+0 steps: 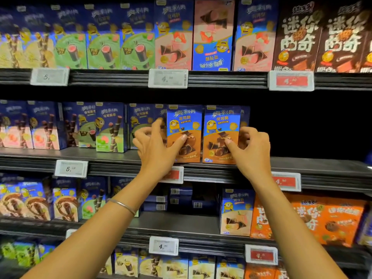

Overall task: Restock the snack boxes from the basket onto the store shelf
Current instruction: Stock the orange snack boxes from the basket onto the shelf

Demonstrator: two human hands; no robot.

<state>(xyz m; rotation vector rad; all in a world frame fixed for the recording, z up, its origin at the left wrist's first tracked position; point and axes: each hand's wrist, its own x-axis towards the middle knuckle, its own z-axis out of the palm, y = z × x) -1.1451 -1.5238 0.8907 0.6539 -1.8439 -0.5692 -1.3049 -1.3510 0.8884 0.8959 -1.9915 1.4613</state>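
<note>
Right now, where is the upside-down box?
The upside-down box stands on the top shelf, centre of the head view, between two upright pink boxes.

Both bare arms reach forward and up; the left hand (pixel 159 146) and the right hand (pixel 249 150) are raised level, fingers curled, thumbs pointing inward; a thin bangle (pixel 122 206) circles the left wrist.

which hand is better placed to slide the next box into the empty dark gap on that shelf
Right. The right hand grips the box bordering the gap; the left hand is farther away.
</note>
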